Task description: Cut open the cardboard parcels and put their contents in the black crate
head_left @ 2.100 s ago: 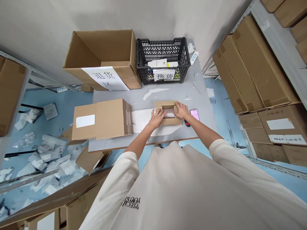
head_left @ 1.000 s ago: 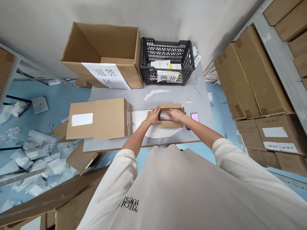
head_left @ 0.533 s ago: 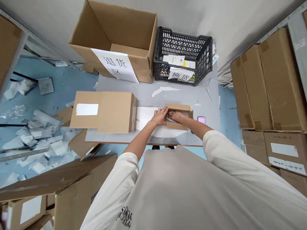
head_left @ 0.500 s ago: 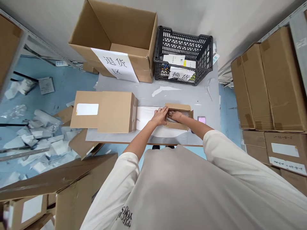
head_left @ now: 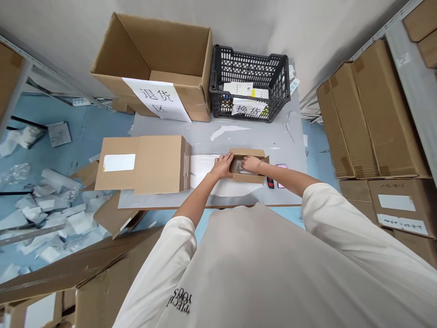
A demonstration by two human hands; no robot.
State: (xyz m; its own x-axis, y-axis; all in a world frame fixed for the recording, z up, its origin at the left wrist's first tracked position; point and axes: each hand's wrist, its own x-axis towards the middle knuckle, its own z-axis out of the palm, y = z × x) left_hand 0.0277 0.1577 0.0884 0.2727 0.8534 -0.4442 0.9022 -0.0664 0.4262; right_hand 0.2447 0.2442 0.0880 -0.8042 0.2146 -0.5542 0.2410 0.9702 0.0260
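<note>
A small open cardboard box [head_left: 248, 178] lies lengthwise on the table, flaps up. My left hand [head_left: 223, 166] grips its left end, with fingers over the upper corner and the thumb lower down. Inside the box, my right hand [head_left: 251, 164] has its fingers curled on a greyish, see-through plastic packet [head_left: 241, 171]; its contents cannot be made out. White paper [head_left: 201, 166] lies under the box. Just right of the box are a red-and-black tool [head_left: 270, 182], its kind unclear, and a phone-like device [head_left: 281, 184], partly covered by my right forearm.
Closed cartons [head_left: 159, 164] stand left on the grey table [head_left: 201, 136]. Behind are a large open carton [head_left: 201, 98] and a black plastic crate [head_left: 251, 54] holding small white boxes. Stacked cartons [head_left: 385, 114] flank the right; packing scraps [head_left: 54, 205] litter the left floor.
My right hand has drawn back slightly from the box's left end, its fingers now more curled. My left hand stays on that end. The view has shifted, and the red-and-black tool shows more.
</note>
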